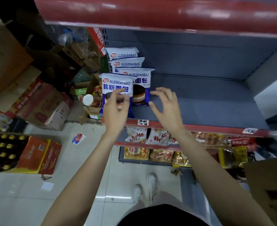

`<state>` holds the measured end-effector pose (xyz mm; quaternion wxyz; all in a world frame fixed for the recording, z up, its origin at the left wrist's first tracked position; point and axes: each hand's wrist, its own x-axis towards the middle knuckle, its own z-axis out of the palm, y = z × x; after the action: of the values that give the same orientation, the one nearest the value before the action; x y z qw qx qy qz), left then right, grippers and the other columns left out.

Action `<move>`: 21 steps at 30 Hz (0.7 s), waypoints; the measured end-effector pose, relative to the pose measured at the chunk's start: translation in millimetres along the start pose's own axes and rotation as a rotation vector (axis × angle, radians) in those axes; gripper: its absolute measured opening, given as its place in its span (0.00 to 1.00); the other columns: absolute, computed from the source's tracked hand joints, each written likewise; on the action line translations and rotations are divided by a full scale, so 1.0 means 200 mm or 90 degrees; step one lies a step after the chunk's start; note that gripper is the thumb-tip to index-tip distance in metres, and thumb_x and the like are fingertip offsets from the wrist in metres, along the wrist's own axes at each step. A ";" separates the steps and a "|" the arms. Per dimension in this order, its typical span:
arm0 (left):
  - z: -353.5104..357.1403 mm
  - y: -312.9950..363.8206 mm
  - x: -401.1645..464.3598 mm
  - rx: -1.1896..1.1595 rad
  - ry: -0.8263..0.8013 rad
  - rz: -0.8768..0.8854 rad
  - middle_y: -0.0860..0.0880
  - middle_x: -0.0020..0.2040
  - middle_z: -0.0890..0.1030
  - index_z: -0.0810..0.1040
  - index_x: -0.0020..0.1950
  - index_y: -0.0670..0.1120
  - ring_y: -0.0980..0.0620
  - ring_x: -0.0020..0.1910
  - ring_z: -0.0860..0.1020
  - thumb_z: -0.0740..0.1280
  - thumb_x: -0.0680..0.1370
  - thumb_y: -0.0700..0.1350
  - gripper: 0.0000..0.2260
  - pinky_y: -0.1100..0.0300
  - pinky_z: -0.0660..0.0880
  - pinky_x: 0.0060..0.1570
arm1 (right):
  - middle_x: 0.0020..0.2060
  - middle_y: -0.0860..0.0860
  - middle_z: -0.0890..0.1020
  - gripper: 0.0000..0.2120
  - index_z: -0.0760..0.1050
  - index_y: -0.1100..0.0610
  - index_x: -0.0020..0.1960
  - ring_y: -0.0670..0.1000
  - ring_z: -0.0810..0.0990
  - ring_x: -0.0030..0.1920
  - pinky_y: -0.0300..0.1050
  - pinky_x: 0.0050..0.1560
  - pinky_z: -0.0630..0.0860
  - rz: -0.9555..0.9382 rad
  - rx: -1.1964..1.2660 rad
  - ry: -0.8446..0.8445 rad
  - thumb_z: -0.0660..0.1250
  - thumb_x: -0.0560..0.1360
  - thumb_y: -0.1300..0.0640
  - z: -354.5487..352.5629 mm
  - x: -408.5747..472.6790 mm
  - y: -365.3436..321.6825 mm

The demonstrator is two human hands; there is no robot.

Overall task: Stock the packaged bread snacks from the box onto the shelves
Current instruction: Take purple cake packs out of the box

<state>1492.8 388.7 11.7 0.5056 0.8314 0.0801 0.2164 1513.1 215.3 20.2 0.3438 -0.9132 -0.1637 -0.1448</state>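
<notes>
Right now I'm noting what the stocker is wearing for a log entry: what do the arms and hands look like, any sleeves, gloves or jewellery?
Both forearms are bare up to the frame edge, with no sleeve showing. The left hand and the right hand wear no gloves, and no rings, watch or bracelet show on them. The fingernails look short and unpainted. Below the arms, a dark top and white shoes are visible.

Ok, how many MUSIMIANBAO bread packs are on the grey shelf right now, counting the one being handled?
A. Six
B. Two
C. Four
C: four MUSIMIANBAO bread packs stand in a row at the grey shelf's left end, and the left hand touches the front pack.
</notes>
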 end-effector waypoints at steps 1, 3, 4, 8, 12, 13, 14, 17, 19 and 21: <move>0.00 0.06 -0.03 -0.022 -0.057 0.023 0.59 0.46 0.81 0.74 0.60 0.51 0.60 0.51 0.78 0.63 0.77 0.46 0.11 0.57 0.75 0.53 | 0.60 0.54 0.76 0.14 0.75 0.58 0.61 0.55 0.74 0.59 0.48 0.60 0.70 -0.003 -0.033 -0.005 0.66 0.77 0.57 -0.07 -0.06 0.01; 0.02 0.18 -0.08 -0.052 -0.182 0.062 0.61 0.44 0.81 0.75 0.57 0.54 0.63 0.49 0.79 0.63 0.77 0.48 0.09 0.60 0.75 0.51 | 0.56 0.53 0.79 0.13 0.76 0.57 0.61 0.54 0.79 0.54 0.49 0.55 0.75 0.042 -0.081 -0.038 0.65 0.77 0.56 -0.22 -0.18 0.04; 0.04 0.23 -0.12 -0.060 -0.247 0.076 0.61 0.43 0.81 0.75 0.56 0.56 0.63 0.48 0.79 0.63 0.77 0.49 0.09 0.61 0.74 0.51 | 0.53 0.51 0.81 0.13 0.76 0.56 0.60 0.52 0.81 0.48 0.50 0.50 0.78 0.072 -0.093 -0.059 0.64 0.77 0.55 -0.30 -0.25 0.06; 0.16 0.44 -0.27 -0.030 -0.507 0.149 0.63 0.42 0.81 0.76 0.53 0.61 0.64 0.45 0.79 0.64 0.77 0.51 0.07 0.61 0.75 0.49 | 0.44 0.44 0.81 0.11 0.75 0.51 0.58 0.46 0.80 0.39 0.48 0.41 0.80 0.162 -0.129 -0.197 0.64 0.77 0.51 -0.66 -0.59 0.14; 0.41 0.66 -0.46 0.030 -0.667 0.250 0.65 0.43 0.80 0.76 0.55 0.60 0.52 0.43 0.82 0.66 0.78 0.50 0.07 0.50 0.78 0.46 | 0.45 0.43 0.83 0.12 0.75 0.47 0.60 0.46 0.81 0.43 0.50 0.45 0.78 0.264 -0.113 -0.234 0.64 0.77 0.49 -1.01 -0.93 0.23; 0.49 0.72 -0.51 0.025 -0.687 0.276 0.65 0.43 0.80 0.76 0.55 0.60 0.54 0.43 0.81 0.65 0.78 0.50 0.07 0.52 0.78 0.45 | 0.44 0.43 0.83 0.12 0.75 0.47 0.59 0.46 0.81 0.43 0.50 0.45 0.78 0.287 -0.099 -0.201 0.65 0.76 0.50 -1.10 -1.00 0.25; 0.57 0.78 -0.57 0.015 -0.704 0.303 0.65 0.43 0.80 0.76 0.54 0.60 0.62 0.44 0.80 0.65 0.78 0.50 0.07 0.58 0.77 0.44 | 0.43 0.44 0.83 0.11 0.76 0.48 0.58 0.45 0.81 0.42 0.49 0.45 0.78 0.305 -0.087 -0.162 0.65 0.76 0.52 -1.20 -1.07 0.27; 0.83 0.96 -0.78 0.000 -0.735 0.372 0.67 0.44 0.77 0.77 0.56 0.60 0.74 0.43 0.74 0.65 0.78 0.53 0.07 0.76 0.66 0.41 | 0.40 0.43 0.83 0.07 0.78 0.49 0.53 0.41 0.80 0.40 0.43 0.43 0.78 0.340 -0.099 -0.050 0.66 0.76 0.55 -1.51 -1.26 0.37; 1.00 1.07 -0.93 0.003 -0.728 0.418 0.68 0.44 0.76 0.77 0.56 0.58 0.72 0.45 0.74 0.64 0.77 0.54 0.09 0.73 0.67 0.45 | 0.39 0.44 0.83 0.07 0.79 0.51 0.52 0.41 0.80 0.38 0.44 0.41 0.77 0.367 -0.147 0.007 0.66 0.75 0.56 -1.71 -1.41 0.48; 1.17 1.17 -1.08 0.011 -0.712 0.444 0.67 0.46 0.75 0.77 0.57 0.57 0.69 0.47 0.74 0.65 0.77 0.53 0.09 0.71 0.69 0.49 | 0.39 0.47 0.83 0.07 0.80 0.53 0.53 0.44 0.80 0.37 0.44 0.40 0.76 0.391 -0.181 0.033 0.67 0.75 0.58 -1.88 -1.55 0.63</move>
<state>1382.4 13.0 64.3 0.3645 0.7996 -0.4671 -0.0977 1226.1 -189.8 101.4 0.2443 -0.9548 0.1496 -0.0789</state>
